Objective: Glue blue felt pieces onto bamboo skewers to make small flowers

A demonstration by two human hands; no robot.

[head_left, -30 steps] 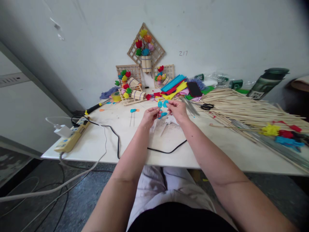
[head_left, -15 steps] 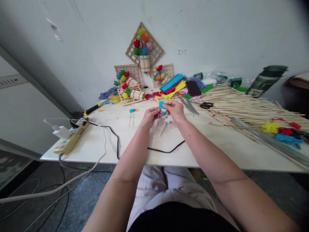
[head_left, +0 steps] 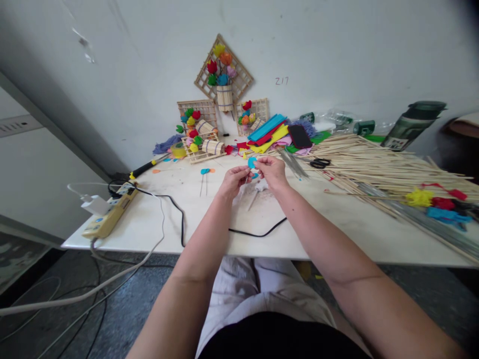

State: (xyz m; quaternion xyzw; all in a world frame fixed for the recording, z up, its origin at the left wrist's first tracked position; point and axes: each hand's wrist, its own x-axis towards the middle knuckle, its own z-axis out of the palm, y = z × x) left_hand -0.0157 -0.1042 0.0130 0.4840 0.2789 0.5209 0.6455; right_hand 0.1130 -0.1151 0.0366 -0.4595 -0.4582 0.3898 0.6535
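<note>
Over the middle of the white table (head_left: 337,224), my left hand (head_left: 234,180) and my right hand (head_left: 272,172) meet with fingers pinched. Between the fingertips sits a small blue foam petal piece (head_left: 252,162). A thin stick (head_left: 241,192) hangs down from my left hand's pinch. Just beyond my hands more blue foam bits lie on the table. A white glue gun (head_left: 261,186) rests under my right hand, its black cord (head_left: 258,233) running toward the table's near edge.
A heap of wooden sticks (head_left: 377,167) and black scissors (head_left: 321,163) lie to the right. Coloured foam sheets (head_left: 269,132), wooden lattice frames with foam flowers (head_left: 204,137) stand at the back wall. A yellow power strip (head_left: 108,214) sits at the left edge.
The two blue foam petals that were side by side a second ago have come together into one piece between my fingertips. Both hands stay where they were.
</note>
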